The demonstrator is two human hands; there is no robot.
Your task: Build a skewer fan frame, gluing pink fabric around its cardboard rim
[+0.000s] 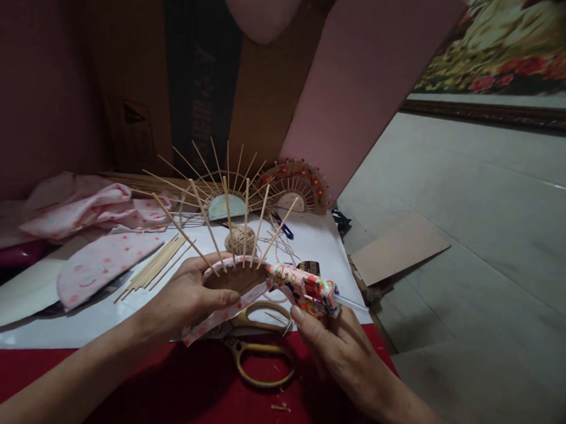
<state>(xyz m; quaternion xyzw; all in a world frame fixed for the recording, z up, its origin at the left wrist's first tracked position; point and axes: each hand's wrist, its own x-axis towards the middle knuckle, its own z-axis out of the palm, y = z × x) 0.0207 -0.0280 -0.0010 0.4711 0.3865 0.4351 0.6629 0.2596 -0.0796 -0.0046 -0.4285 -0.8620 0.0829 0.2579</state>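
My left hand (196,296) is closed on a brown cardboard half-circle (235,278), thumb across its face. Several thin wooden sticks (206,217) fan outward from its curved edge. A pink dotted fabric strip (216,317) runs along that edge and hangs loose below. In my right hand (327,339) is a hot glue gun (307,284) with a flowery cover; a clear glue stick (351,302) pokes out of its back. The gun's tip is at the right end of the half-circle. Scissors (264,365) with yellowish handles lie just below, their blades mostly hidden.
Behind stand two stick fans, one with a pale green centre (227,206) and one trimmed with red flowers (313,182). A twine ball (240,239) sits before them. To the left are loose sticks (157,265), a dotted fabric half-circle (107,268) and crumpled fabric (96,210).
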